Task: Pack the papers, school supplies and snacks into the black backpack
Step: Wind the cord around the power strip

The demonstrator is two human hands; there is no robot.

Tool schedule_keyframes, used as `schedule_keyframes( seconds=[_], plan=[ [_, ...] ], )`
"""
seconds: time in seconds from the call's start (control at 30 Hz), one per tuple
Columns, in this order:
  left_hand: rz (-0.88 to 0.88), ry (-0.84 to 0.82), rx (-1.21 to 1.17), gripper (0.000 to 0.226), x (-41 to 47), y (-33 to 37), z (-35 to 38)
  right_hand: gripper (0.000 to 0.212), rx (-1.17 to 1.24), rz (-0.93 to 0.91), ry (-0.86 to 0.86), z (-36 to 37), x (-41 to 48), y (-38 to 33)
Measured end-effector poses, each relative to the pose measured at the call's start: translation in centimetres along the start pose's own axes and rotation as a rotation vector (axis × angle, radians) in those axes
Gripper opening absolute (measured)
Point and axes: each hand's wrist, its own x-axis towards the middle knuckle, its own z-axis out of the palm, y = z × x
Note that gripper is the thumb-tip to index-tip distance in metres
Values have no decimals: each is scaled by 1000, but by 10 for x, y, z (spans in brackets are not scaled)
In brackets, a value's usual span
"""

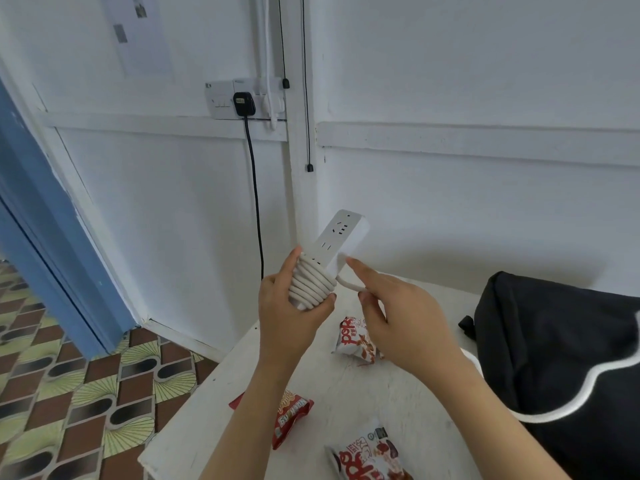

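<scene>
My left hand (289, 308) grips a white power strip (337, 239) held up above the table, with its white cable (311, 284) coiled round the lower end. My right hand (398, 315) pinches the loose end of that cable just right of the coil. The black backpack (561, 358) lies on the table at the right, with a white wavy trim. Three snack packets lie on the table: a white and red one (355, 337) below my right hand, a red one (291, 420) under my left forearm, and a white and red one (367, 459) at the bottom edge.
The white table (346, 393) has its left edge near a patterned tile floor (69, 393). A wall socket (242, 100) with a black plug and hanging black cord is on the white wall behind. A blue door frame (52, 237) stands at the left.
</scene>
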Motion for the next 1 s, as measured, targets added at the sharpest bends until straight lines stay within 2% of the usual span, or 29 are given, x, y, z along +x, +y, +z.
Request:
schedule_keyframes(
  seconds=[0.17,0.43,0.67,0.87,1.0],
  plan=[
    [27,-25,60,89,-2,-7,2,48,7,76,41,-10,1,4],
    [124,-61,131,85,0,-4,-1,51,48,-26,-14,-12,-7,-3],
    [108,-46,-5,68,-1,5,2,52,77,-53,-6,-12,-11,-5],
    [56,-106,-88,70,-1,11,-4,49,132,30,41,-23,-7,9],
    [1,-101,-144,73,1,13,-6,40,238,159,-41,-27,-5,17]
  ],
)
